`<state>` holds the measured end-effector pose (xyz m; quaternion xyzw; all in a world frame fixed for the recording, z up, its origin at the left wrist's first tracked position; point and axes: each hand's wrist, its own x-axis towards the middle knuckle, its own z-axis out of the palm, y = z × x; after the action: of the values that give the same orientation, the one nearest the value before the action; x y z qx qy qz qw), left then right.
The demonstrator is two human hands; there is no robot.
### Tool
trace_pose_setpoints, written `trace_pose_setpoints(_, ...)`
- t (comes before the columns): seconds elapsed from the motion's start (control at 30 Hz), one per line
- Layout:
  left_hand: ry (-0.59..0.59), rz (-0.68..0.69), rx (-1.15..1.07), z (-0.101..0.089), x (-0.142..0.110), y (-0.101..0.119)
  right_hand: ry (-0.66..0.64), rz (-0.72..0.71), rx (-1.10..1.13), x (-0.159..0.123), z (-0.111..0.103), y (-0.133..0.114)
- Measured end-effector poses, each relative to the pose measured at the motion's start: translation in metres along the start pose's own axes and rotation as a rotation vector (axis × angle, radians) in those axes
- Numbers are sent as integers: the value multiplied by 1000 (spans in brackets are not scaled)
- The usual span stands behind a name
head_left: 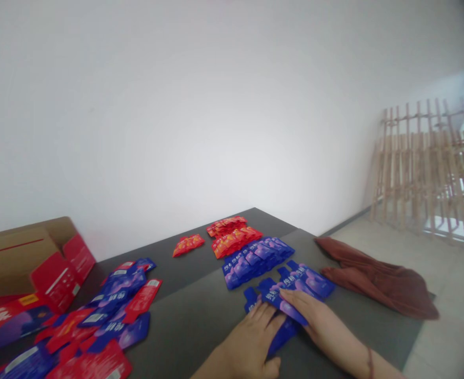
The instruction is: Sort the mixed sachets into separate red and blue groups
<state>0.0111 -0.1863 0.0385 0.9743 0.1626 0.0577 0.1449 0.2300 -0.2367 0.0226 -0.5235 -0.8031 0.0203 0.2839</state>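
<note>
Lower centre of frame: left hand (251, 337) laid over glossy blue-purple flat pouches (270, 290), fingers slightly spread; right hand (314, 313) rested on same group, fingers close together, any pinch hidden. Pouches apparently steadied from both sides to keep overlap even; necks tilted up-left, white lettering exposed. Beyond, at centre: overlapped blue row (251, 259), then red-orange pouches (234, 242), seemingly sorted by colour.

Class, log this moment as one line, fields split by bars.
left hand: on blue pouches | right hand: on same row | beyond: orange pouches | right: brown cloth
</note>
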Motion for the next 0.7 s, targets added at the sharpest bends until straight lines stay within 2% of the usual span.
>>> trace_pose_setpoints(0.2, 25, -86, -12, 11, 3, -6, 57, 66, -94, 3, -22, 37)
trace_pose_setpoints(0.3, 24, -167, -39, 16, 7, -5, 28, 109, -127, 5, -29, 55)
trace_pose_setpoints(0.4, 60, -216, -55, 16, 13, 0, -28, 118, -124, 5, -28, 68)
trace_pose_setpoints(0.57, 102, -136, -83, 15, 29, 4, -161, 72, -131, -2, -23, 73)
trace_pose_setpoints(0.7, 76, -177, -91, 20, 34, 1, -164, 111, -177, -7, -15, 75)
